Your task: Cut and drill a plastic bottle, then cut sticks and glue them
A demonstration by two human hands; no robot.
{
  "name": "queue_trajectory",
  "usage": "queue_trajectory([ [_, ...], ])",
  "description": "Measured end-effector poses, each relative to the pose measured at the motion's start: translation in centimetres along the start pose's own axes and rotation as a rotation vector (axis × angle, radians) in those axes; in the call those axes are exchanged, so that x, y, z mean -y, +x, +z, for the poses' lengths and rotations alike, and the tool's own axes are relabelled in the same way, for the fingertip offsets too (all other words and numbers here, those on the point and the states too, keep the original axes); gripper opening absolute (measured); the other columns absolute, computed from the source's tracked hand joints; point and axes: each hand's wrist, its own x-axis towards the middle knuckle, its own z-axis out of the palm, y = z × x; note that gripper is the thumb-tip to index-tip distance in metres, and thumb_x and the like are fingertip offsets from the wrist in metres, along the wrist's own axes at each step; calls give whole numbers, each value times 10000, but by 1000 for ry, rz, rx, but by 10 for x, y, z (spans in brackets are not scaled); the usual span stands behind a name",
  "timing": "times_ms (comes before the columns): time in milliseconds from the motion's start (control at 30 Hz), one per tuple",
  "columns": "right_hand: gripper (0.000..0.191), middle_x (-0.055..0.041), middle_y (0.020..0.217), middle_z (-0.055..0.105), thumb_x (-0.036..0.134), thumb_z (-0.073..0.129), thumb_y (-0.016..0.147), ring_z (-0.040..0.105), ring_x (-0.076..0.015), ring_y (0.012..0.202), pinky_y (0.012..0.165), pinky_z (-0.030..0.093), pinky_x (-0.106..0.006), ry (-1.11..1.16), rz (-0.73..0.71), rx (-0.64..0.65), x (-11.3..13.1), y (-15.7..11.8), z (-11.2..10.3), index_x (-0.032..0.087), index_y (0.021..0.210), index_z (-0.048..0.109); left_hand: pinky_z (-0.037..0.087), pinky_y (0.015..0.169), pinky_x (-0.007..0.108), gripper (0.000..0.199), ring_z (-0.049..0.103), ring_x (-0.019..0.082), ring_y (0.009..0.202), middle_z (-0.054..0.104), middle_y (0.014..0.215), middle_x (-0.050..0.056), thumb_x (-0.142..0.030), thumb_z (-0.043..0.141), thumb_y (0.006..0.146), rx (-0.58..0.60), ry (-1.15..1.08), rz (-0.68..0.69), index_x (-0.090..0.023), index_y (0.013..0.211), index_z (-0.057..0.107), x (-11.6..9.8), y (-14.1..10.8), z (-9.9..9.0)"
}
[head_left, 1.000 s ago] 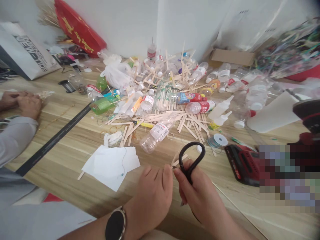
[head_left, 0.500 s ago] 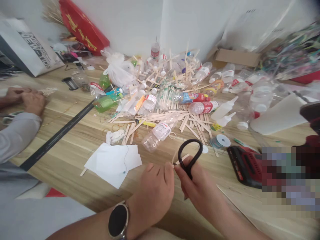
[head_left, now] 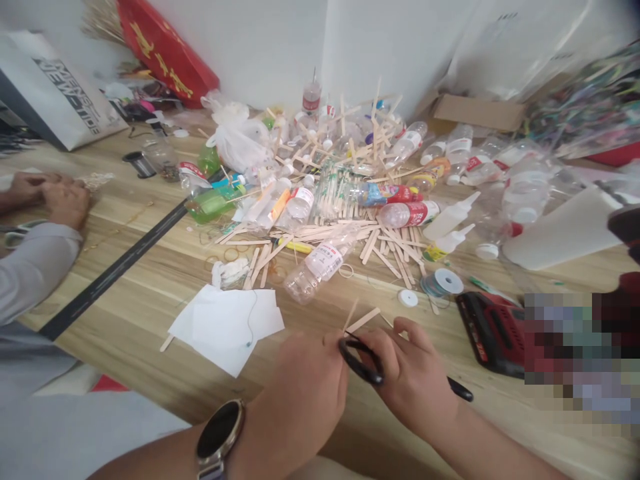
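My left hand, with a watch on its wrist, is closed in a fist. A thin wooden strip sticks up from its fingertips. In my right hand is a pair of black-handled scissors; one loop lies against my left fingers and the other handle pokes out at the far side of the hand. The blades are mostly hidden, with a dark tip close to the strip. Just beyond my hands a flat craft stick lies on the wooden table.
White paper sheets lie at left. Behind are a clear bottle, loose craft sticks and more plastic bottles. A wire spool and a red-black tool battery sit at right. Another person's hands work at far left.
My right hand has turned over, swinging the scissors' loop down and left towards my left hand. The other handle now shows at the right. The small white disc is uncovered.
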Motion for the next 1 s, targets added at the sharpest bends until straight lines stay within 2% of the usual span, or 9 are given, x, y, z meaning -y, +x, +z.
queue_trajectory([
  [133, 193, 2, 640, 627, 36, 359, 937, 562, -150, 513, 699, 396, -329, 8, 20, 24, 2, 4, 0, 176, 913, 490, 502, 593, 347, 245, 643, 234, 619, 677, 704, 50, -50, 396, 862, -173, 106, 85, -179, 870, 604, 2, 0, 11],
  [333, 198, -14, 658, 622, 288, 428, 993, 586, -168, 524, 463, 409, -261, 497, 608, 221, 18, 11, 4, 213, 812, 459, 509, 538, 339, 263, 615, 215, 519, 644, 612, 69, 39, 363, 824, -548, 452, 309, -66, 904, 591, 12, 4, 37],
  [400, 205, -19, 655, 624, 293, 431, 998, 584, -165, 517, 461, 405, -258, 442, 583, 203, 18, 9, 5, 210, 812, 455, 513, 539, 341, 265, 617, 215, 521, 646, 611, 63, 34, 368, 823, -531, 443, 309, -65, 931, 589, 13, 4, 34],
  [533, 158, 3, 637, 626, 128, 395, 978, 558, -147, 493, 598, 416, -292, 147, 173, -3, 4, 2, 8, 188, 870, 494, 510, 548, 326, 206, 628, 220, 559, 645, 623, 35, -56, 410, 859, -252, 263, 118, -183, 811, 565, 8, 2, 14],
  [600, 198, 15, 653, 643, 78, 370, 963, 556, -134, 492, 667, 418, -310, 134, 82, -23, 1, 2, 8, 195, 869, 500, 502, 545, 305, 196, 634, 210, 575, 653, 646, 29, -70, 420, 867, -170, 216, 76, -196, 807, 558, 5, 1, 9],
  [700, 152, 2, 613, 624, 175, 398, 994, 552, -152, 464, 560, 416, -292, 178, 211, -8, 7, 9, 6, 189, 875, 492, 504, 550, 319, 266, 625, 212, 542, 646, 621, 45, 11, 367, 826, -284, 340, 138, -161, 837, 569, 6, 2, 16],
  [800, 221, 58, 458, 514, 284, 384, 1020, 509, -154, 364, 403, 371, -252, 500, 559, 232, 17, 13, 3, 213, 820, 445, 507, 552, 328, 300, 616, 208, 524, 639, 608, 63, 49, 329, 822, -502, 470, 285, -82, 919, 582, 11, 3, 29],
  [867, 245, 71, 437, 491, 315, 384, 1017, 493, -153, 339, 387, 367, -253, 596, 667, 295, 19, 12, 3, 228, 791, 417, 508, 549, 331, 288, 618, 210, 524, 639, 611, 64, 43, 339, 834, -517, 462, 309, -71, 931, 586, 12, 3, 30],
  [1000, 127, 16, 609, 621, 124, 415, 957, 545, -146, 448, 585, 414, -308, 187, 199, 18, 6, 4, 5, 197, 868, 469, 500, 526, 336, 226, 631, 237, 548, 651, 625, 49, -9, 437, 827, -199, 299, 115, -175, 797, 586, 5, 1, 12],
])
